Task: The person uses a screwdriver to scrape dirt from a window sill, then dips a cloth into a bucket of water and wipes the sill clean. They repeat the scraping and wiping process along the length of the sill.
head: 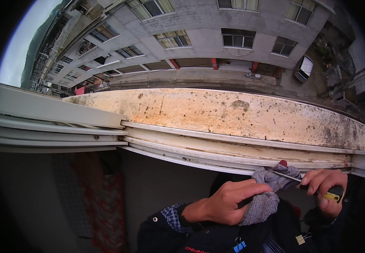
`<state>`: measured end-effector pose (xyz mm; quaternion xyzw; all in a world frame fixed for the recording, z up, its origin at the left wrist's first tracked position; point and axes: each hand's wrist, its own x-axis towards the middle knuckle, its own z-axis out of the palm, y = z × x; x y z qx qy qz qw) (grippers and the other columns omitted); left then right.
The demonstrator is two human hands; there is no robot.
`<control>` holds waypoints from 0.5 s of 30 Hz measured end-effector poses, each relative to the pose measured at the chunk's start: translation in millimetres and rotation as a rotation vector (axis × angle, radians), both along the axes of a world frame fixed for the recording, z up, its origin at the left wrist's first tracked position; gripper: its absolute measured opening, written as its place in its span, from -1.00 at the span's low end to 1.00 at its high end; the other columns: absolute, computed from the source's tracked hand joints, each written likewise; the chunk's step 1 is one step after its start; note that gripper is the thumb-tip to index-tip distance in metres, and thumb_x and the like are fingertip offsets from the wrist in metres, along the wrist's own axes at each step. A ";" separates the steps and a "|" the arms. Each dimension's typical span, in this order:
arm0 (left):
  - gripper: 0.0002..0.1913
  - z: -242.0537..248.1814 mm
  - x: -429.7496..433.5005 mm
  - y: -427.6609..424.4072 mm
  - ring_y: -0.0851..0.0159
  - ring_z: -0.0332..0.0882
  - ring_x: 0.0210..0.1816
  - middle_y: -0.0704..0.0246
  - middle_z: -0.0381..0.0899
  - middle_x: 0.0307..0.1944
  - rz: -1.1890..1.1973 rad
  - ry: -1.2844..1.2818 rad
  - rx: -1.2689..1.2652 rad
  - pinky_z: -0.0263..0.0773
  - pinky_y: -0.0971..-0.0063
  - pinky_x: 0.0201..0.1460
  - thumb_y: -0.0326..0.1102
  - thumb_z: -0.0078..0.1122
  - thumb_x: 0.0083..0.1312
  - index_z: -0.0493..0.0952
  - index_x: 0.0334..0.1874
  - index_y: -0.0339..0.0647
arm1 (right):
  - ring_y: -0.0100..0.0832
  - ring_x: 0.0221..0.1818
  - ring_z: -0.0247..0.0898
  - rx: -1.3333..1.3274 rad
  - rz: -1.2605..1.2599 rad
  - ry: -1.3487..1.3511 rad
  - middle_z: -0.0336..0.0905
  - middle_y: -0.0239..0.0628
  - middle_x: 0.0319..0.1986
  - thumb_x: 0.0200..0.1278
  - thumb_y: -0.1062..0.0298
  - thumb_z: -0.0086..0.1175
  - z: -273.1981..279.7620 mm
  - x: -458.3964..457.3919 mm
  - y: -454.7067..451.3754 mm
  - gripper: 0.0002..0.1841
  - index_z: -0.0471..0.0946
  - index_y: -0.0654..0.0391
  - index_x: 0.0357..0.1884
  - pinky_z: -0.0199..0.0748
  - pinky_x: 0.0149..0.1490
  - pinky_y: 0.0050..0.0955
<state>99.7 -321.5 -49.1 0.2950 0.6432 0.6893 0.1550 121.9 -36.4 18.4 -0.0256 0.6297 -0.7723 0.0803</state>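
My left hand (226, 202) grips a grey terry cloth (261, 207), which hangs below the fingers and bunches up toward the window frame. In my right hand (326, 188) is the black and yellow handle of a screwdriver (285, 175). Its metal shaft points left and lies against the cloth's upper bunch; the tip is hidden there. A dark red bit (283, 163) shows at the top of the cloth, and I cannot tell what it belongs to. Just beyond both hands runs the white sliding-window track (233, 151), with brown dirt in its grooves.
A stained outer ledge (201, 110) lies beyond the track, with a drop to the street (182, 76) past its edge. Sliding window sashes (59, 126) stand at the left. A parked car (303, 69) is far below. Blue (239, 245) and yellow (301, 239) binder clips hang on my dark clothing.
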 end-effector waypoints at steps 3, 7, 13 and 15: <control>-0.56 6.2 -1.4 -18.4 0.16 0.77 -0.28 0.07 0.77 -0.19 0.061 0.022 0.003 0.58 0.47 -0.28 -0.42 0.48 0.24 0.65 0.15 -0.43 | 0.05 -0.01 0.67 -0.166 -0.081 -0.024 0.73 0.02 -0.26 0.21 0.20 0.44 -20.8 1.7 -22.5 -0.67 0.58 0.17 -0.53 0.64 0.14 0.06; -0.55 14.6 1.7 -54.0 0.20 0.75 -0.34 0.11 0.77 -0.27 0.208 0.099 -0.090 0.56 0.48 -0.32 -0.33 0.55 0.19 0.67 0.10 -0.39 | 0.16 0.12 0.63 -0.201 0.087 0.046 0.73 0.13 -0.13 0.24 0.31 0.38 -30.6 -9.0 -50.3 -0.76 0.62 0.24 -0.46 0.56 0.25 0.16; -0.57 11.8 8.1 -97.6 0.25 0.71 -0.38 0.16 0.77 -0.31 0.696 0.247 -0.192 0.58 0.46 -0.31 -0.31 0.65 0.10 0.68 -0.02 -0.28 | 0.21 0.28 0.52 -0.269 0.398 0.188 0.68 0.17 0.03 0.19 0.46 0.31 -49.1 -48.2 -118.6 -0.90 0.64 0.26 -0.32 0.38 0.38 0.24; -0.60 11.6 10.2 -109.2 0.27 0.71 -0.37 0.17 0.76 -0.32 0.835 0.270 -0.248 0.58 0.45 -0.29 -0.33 0.64 0.10 0.68 -0.05 -0.27 | 0.21 0.29 0.52 -0.360 0.387 0.223 0.67 0.20 0.07 0.19 0.50 0.27 -53.5 -56.8 -144.1 -0.92 0.65 0.29 -0.31 0.32 0.44 0.23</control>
